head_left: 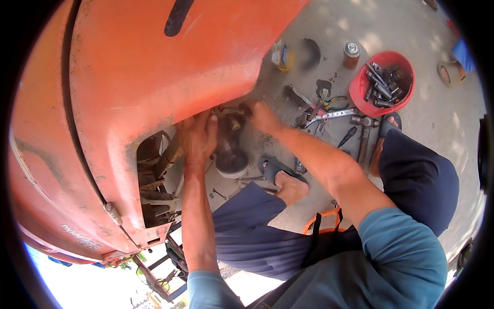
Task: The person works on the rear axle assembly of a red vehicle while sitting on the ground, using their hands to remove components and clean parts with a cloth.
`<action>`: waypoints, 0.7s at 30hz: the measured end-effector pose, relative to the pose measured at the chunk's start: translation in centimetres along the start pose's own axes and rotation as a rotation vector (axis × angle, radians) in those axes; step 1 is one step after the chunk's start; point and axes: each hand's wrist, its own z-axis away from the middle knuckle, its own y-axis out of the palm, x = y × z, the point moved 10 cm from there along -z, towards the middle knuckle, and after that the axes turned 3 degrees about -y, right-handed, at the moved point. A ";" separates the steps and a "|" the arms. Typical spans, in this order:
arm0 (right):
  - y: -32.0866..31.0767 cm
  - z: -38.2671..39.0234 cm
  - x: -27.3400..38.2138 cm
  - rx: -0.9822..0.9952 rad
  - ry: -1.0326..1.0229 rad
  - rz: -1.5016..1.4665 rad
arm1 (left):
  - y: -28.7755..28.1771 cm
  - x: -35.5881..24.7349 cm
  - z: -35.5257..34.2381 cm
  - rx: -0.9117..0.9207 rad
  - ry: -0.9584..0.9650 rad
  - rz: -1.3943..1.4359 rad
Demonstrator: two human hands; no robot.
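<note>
At the lower edge of an orange vehicle body panel (170, 67), my left hand (199, 136) reaches in beside a cut-out opening. Its thumb side shows, but its fingertips are blurred and partly hidden by the metal. To the right of it, my right hand (261, 117) is closed in a fist just under the panel's corner. Something dark shows at its finger side, too blurred to name. Between and below the hands, a dark round container (231, 164) with a pale rim stands on the ground. Dark pipes and brackets (157, 198) show inside the opening.
A red tub (359, 98) full of sockets stands at the right. Near it lie a hammer (365, 135), an adjustable wrench (332, 116), pliers (337, 103) and a screwdriver (348, 137). A can (351, 54) stands farther off. My sandalled foot (288, 183) is close to the container.
</note>
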 end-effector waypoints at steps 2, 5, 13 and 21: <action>1.2 0.2 -0.3 0.101 0.010 0.032 | -0.3 0.6 0.3 -0.024 -0.011 0.005; 2.0 3.3 -1.7 0.164 0.073 0.087 | -0.7 0.9 0.9 -0.060 -0.007 0.018; -1.7 16.0 -15.8 0.450 0.601 0.507 | -2.9 -1.8 4.4 -0.343 0.108 0.090; -3.4 12.9 -8.3 0.309 0.267 0.760 | 14.9 -3.7 18.7 0.256 -0.073 0.436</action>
